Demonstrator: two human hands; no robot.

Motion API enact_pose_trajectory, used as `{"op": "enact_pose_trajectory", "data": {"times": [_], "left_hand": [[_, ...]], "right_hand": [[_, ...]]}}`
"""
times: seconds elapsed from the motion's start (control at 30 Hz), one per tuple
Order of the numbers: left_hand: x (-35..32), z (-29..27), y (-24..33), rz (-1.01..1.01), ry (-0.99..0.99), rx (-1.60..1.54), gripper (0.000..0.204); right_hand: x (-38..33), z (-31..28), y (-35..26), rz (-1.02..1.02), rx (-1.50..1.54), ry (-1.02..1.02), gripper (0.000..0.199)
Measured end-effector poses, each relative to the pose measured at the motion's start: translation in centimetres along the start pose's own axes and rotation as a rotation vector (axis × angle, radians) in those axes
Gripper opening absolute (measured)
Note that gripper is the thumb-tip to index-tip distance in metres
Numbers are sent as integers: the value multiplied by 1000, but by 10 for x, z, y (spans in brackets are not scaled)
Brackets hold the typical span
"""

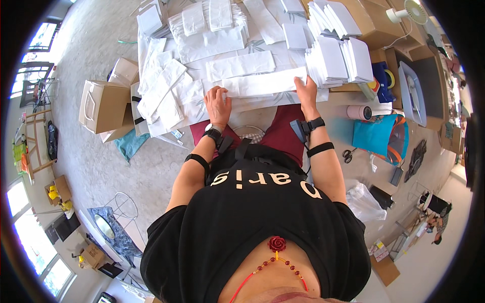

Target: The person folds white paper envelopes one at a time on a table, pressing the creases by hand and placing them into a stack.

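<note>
A long white plastic sleeve (262, 85) lies flat along the near edge of the table, between my two hands. My right hand (306, 93) grips its right end, the thumb on top. At the left end, my left hand (218, 105) has its fingers bent and closed on the sleeve's edge; the fingertips are partly hidden. Just beyond lies another flat white sleeve (240, 65). Loose white sleeves (166, 93) overlap in a heap left of my left hand. Stacks of folded white sheets (326, 60) stand beside my right hand.
A leaf-patterned cloth (202, 107) covers the table, with piled white sleeves (212, 43) farther back. Cardboard boxes (103, 107) stand at the left. On the right are a blue tape dispenser (382, 83), a pink cup (358, 112), a blue bag (371, 135) and scissors (347, 156).
</note>
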State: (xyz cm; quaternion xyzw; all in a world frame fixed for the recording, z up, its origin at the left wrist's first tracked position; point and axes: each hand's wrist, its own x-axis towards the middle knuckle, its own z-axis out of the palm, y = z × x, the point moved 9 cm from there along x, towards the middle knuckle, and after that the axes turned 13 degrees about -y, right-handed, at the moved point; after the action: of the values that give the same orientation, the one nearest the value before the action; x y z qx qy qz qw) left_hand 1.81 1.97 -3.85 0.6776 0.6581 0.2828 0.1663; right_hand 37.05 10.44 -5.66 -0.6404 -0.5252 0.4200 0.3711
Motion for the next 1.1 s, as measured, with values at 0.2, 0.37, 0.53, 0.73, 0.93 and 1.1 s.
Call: {"op": "enact_pose_trajectory", "data": {"times": [0.2, 0.37, 0.53, 0.73, 0.93, 1.1], "left_hand": [[-2, 1, -1, -1, -4, 17, 28], [0, 0, 4, 8, 33, 35, 24], [0, 0, 3, -6, 36, 46, 24], [0, 1, 2, -8, 31, 37, 25], [0, 1, 2, -13, 26, 31, 26], [0, 0, 2, -12, 31, 29, 26]], "right_hand": [[-1, 2, 12, 60, 47, -12, 31], [4, 2, 28, 113, 30, -74, 30], [1, 0, 24, 55, 48, -8, 30], [0, 0, 33, 75, 19, -15, 30], [2, -3, 43, 73, -121, -12, 29], [2, -4, 41, 71, -242, -21, 31]]}}
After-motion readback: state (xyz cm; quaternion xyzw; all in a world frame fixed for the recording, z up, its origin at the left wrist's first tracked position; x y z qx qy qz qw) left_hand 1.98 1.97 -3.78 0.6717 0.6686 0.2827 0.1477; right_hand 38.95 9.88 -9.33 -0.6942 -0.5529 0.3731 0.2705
